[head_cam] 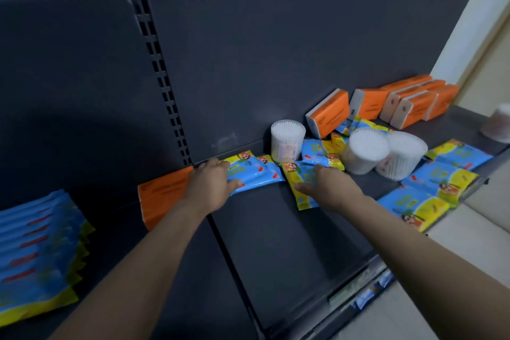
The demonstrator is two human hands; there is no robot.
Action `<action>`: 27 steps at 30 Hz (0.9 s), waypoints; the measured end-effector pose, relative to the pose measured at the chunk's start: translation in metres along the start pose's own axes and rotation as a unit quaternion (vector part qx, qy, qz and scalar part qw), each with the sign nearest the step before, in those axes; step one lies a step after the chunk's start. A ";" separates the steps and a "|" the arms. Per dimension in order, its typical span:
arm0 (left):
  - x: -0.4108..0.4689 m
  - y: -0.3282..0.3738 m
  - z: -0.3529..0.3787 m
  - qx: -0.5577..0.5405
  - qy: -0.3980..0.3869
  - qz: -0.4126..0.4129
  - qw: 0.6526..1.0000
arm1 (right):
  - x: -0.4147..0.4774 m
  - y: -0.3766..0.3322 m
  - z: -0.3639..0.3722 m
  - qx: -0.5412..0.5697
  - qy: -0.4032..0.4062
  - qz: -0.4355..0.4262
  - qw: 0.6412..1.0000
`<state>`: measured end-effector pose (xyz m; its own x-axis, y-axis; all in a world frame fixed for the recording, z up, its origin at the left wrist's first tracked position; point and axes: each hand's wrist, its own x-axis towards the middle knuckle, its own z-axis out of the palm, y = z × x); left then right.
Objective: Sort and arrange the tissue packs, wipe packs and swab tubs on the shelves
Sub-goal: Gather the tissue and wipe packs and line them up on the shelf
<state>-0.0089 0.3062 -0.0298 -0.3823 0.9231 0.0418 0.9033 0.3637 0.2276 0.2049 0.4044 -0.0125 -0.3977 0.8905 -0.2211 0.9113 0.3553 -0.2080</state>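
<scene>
**Two hands on two wipe packs at the back of the shelf**

Both bare forearms reach in from the lower edge over the dark shelf (276,243). The left hand (212,185) grips the left-hand wipe pack (254,174), with the fingers curled over its far edge and the thumb on its blue face. This pack lies flat near the back panel (248,63), just right of the joint between two shelf bays. The right hand (331,185) rests on the right-hand wipe pack (294,175), fingers fairly straight and thumb spread across it (released rather than clenched, as far as shows). The two packs meet at their ends.

Just left of the left hand lies an orange tissue pack (162,196), and farther left sits a stack of wipe packs (36,251). Behind the hands stands an upright swab tub (287,138); two tilted swab tubs (364,150) lean to its right among loose wipe packs. A group of orange tissue packs (408,102) lines the back right. A row of wipe packs (441,179) lies along the front right edge.
</scene>
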 end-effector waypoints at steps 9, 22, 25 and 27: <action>0.017 -0.004 -0.006 0.077 -0.065 0.032 0.994 | 0.016 -0.015 0.005 0.062 -0.006 0.100 0.993; -0.009 0.031 -0.013 -0.128 0.196 0.053 0.971 | 0.014 0.009 -0.030 0.172 -0.086 0.038 0.981; -0.024 0.044 -0.013 -0.158 0.237 -0.004 0.959 | 0.010 0.014 -0.036 0.176 -0.072 -0.006 0.982; -0.037 0.052 -0.013 -0.184 0.263 -0.031 0.947 | 0.007 0.019 -0.040 0.194 -0.065 -0.036 0.978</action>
<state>0.0496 0.2894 -0.0067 -0.5633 0.6768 0.4740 0.7842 0.2571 0.5648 0.2236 0.4286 0.0200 -0.4923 0.8147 -0.3065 0.7816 0.2589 -0.5675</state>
